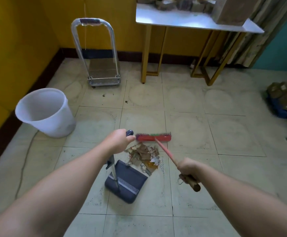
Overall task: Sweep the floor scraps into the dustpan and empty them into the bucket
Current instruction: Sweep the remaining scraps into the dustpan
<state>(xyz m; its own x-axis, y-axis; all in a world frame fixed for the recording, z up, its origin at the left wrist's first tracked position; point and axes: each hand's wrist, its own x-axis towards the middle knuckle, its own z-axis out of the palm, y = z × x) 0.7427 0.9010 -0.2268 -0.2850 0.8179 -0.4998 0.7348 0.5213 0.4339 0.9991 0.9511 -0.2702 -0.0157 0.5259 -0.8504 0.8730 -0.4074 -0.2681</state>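
Tiled floor (187,127), white bucket (44,112) left, folded trolley (99,53), table (190,21) behind scraps (143,155)

— What is standing against the yellow wall (19,40)?
— A silver-topped table with yellow metal legs (173,19) is standing there, carrying brown wrapped parcels (231,12).
— Left of the table?
— A folding steel platform trolley (101,69) is sitting just beside it.
— Right of the table?
— A beige curtain (262,36) is hanging; nearer, brown packets (282,93) are lying on a blue bag (286,115).
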